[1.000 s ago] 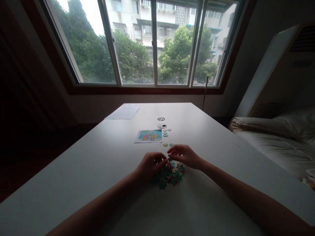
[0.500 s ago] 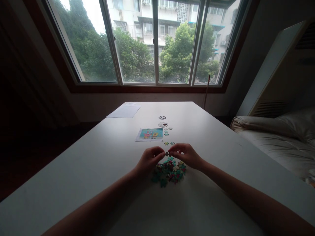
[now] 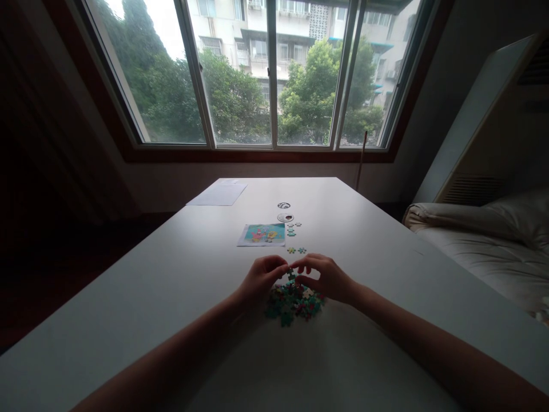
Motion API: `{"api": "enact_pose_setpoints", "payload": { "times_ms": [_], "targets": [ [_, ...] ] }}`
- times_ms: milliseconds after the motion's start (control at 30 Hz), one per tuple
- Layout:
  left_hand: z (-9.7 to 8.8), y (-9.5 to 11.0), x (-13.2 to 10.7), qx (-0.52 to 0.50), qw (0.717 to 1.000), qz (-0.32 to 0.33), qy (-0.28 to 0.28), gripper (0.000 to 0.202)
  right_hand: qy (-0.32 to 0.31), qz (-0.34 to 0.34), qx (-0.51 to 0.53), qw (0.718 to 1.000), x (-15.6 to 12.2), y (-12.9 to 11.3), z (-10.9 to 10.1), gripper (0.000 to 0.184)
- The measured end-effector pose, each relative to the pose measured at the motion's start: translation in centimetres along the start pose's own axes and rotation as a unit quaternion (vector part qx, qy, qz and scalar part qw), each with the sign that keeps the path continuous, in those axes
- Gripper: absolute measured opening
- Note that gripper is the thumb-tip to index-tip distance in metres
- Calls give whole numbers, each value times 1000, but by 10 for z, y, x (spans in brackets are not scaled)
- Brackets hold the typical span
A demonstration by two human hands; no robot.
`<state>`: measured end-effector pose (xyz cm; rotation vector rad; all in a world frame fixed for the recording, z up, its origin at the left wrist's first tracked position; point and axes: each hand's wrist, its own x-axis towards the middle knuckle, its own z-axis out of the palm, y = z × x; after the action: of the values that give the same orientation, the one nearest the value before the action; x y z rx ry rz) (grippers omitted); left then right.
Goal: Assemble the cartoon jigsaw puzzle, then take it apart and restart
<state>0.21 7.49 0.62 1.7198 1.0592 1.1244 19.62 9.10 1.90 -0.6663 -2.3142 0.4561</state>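
A small dark jigsaw puzzle piece (image 3: pixel 291 272) is pinched between the thumb and forefinger of my left hand (image 3: pixel 263 277). My right hand (image 3: pixel 325 276) is beside it, thumb and fingers apart, with the forefinger tip close to the piece; whether it touches cannot be made out. Just below both hands lies a heap of mixed puzzle pieces (image 3: pixel 295 304), mostly green with some red and yellow. Beyond the hands, a yellowish piece (image 3: pixel 291 250) and a bluish piece (image 3: pixel 302 250) lie apart from the heap.
A picture sheet with cartoon figures (image 3: pixel 262 235) lies ahead on the white table (image 3: pixel 171 274). Several pale pieces (image 3: pixel 291 230) are to its right, with two round items (image 3: pixel 285 217) farther back. White paper (image 3: pixel 218 193) lies far left. A sofa (image 3: pixel 463 240) stands right of the table.
My right thumb and fingers have parted and come away from the piece, which both hands pinched before. It stays in my left hand and now looks turned more upright.
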Motion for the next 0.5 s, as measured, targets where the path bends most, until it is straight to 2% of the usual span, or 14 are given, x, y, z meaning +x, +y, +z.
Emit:
{"api": "enact_pose_setpoints", "payload": {
  "times_ms": [167,267,400,500],
  "targets": [
    [-8,-3,3,66,997,23,12,23,39,-24,-71,996,0,8,-9,25],
    [-13,-7,4,119,992,34,24,19,117,-13,-89,989,-1,24,-20,26],
    [-15,-9,3,164,985,43,14,17,238,29,-72,968,-2,44,-28,24],
    [-15,-8,2,184,982,49,5,18,267,50,-57,961,-3,50,-26,24]
  ]
}}
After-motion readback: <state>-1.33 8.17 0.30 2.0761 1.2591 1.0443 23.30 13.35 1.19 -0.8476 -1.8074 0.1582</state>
